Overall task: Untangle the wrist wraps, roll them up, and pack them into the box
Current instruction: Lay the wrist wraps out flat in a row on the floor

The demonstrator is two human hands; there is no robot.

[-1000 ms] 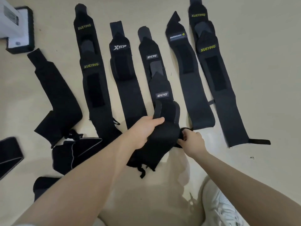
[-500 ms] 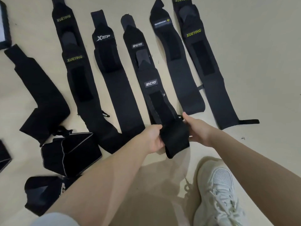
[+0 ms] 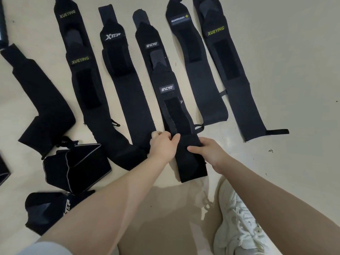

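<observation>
Now the MCYO wrap lies nearly flat on the floor, stacked lengthwise on its twin; a second ago its near end was bunched and lifted. Left hand and right hand pinch its opposite edges at the near end. Judgement: untangling done for this one; rolling not yet begun. No box in view.

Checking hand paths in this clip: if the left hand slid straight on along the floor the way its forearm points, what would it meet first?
The left hand points up and slightly right, holding the near end of the IIICYO wrap. Going on, it would probably run along that same wrap, though the XTEP wrap lies close beside it.
</observation>
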